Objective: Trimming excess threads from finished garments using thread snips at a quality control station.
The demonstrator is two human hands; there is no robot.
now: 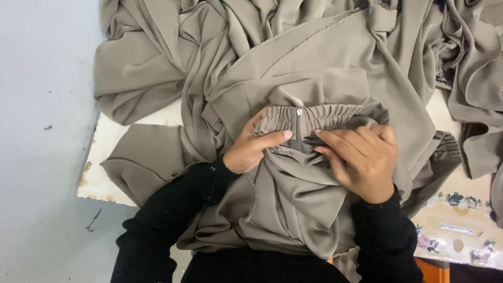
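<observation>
A taupe garment (293,188) with a gathered elastic waistband (325,114) lies in front of me, a small button at the top of its short zip opening. My left hand (250,147) grips the fabric just left of the zip, thumb pressed across it. My right hand (361,160) pinches a small dark tool (313,140) against the cloth beside the zip. Both arms wear black sleeves.
Heaps of the same taupe fabric (173,57) cover a white table (107,157) with a chipped, rusty edge. A floral-patterned surface (456,225) shows at the lower right. Pale grey floor (42,131) lies to the left.
</observation>
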